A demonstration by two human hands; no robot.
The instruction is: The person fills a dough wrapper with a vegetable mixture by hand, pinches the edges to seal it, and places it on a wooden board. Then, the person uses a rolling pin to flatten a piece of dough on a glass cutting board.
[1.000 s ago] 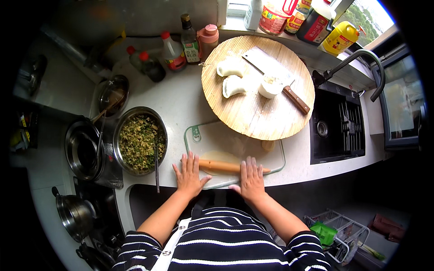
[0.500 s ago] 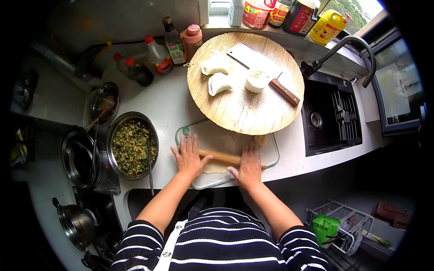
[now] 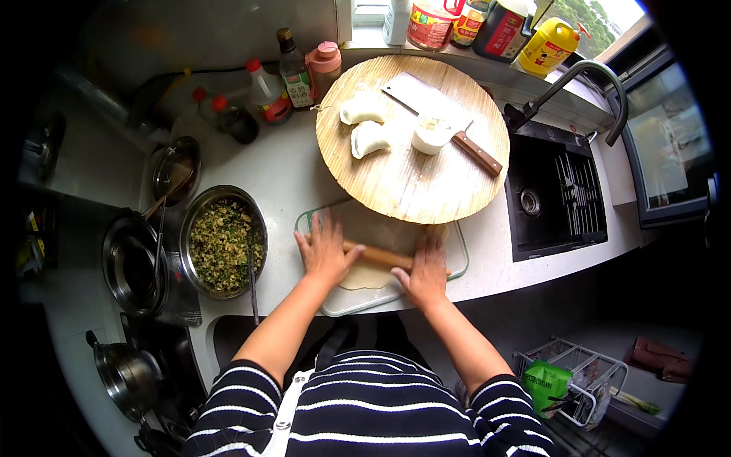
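A wooden rolling pin (image 3: 378,257) lies across a flat sheet of dough (image 3: 367,276) on a green-rimmed board (image 3: 350,306). My left hand (image 3: 326,251) presses on the pin's left part, palm down with fingers stretched out and thumb apart. On its right part rests my right hand (image 3: 426,268), also flat with fingers extended, and the pin's tip pokes out beyond it. Beyond my hands, a round wooden board (image 3: 415,186) overhangs the far edge of the green-rimmed one. It carries two folded dumplings (image 3: 370,140), a small white cup (image 3: 432,137) and a cleaver (image 3: 478,152).
A steel bowl of chopped filling (image 3: 225,247) with a utensil stands left of the board. Further left are dark metal bowls (image 3: 135,266). Several bottles (image 3: 293,72) line the back. At the right is a black sink (image 3: 556,198) with a curved faucet (image 3: 620,91).
Both hands have shifted slightly along with the rolling pin, which still lies under them. My left hand is a little further right and my right hand slightly right too.
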